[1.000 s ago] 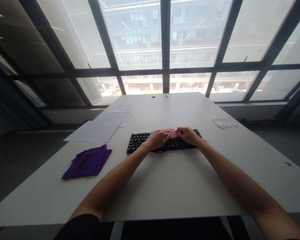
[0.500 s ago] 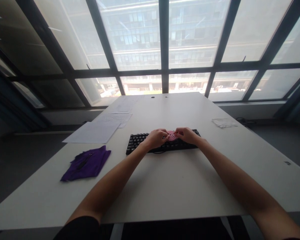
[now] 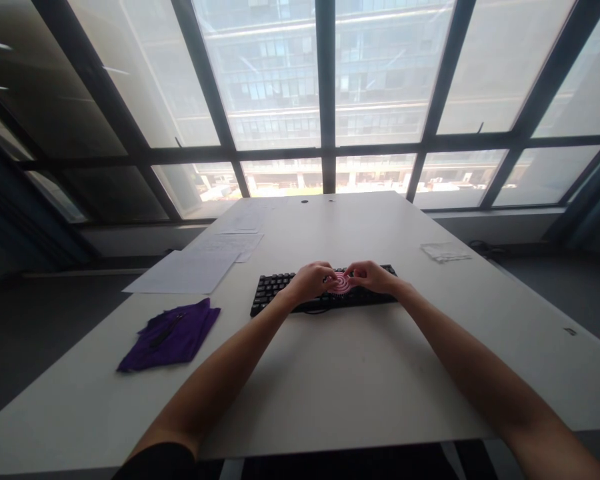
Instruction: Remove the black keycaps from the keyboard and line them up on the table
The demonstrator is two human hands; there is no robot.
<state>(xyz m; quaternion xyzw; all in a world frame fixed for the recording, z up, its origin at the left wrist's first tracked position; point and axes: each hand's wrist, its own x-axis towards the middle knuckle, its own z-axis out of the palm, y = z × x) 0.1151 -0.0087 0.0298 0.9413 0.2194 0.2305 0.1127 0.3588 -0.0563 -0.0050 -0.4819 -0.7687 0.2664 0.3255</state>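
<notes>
A small round disc with pink and white rings [image 3: 339, 283] is between my two hands, just over the black keyboard [image 3: 273, 288]. My left hand [image 3: 311, 281] is closed, its thumb and fingertips pinching the disc's left edge. With its fingers bent, my right hand [image 3: 373, 276] pinches the disc's upper right edge. Both hands cover the middle and right of the keyboard, so many keys are hidden. Whether the disc touches the keys I cannot tell.
On the left lie a folded purple cloth [image 3: 185, 340] with a dark slim object [image 3: 166, 332] on it, and several paper sheets [image 3: 180, 272] farther back. A crumpled clear plastic bag [image 3: 445, 252] lies at the right of the white table [image 3: 330, 380]. Windows stand behind.
The camera has tilted up slightly, so the table sits lower in view. My hands stay at the disc, with the disc a little lower relative to my right fingers.
</notes>
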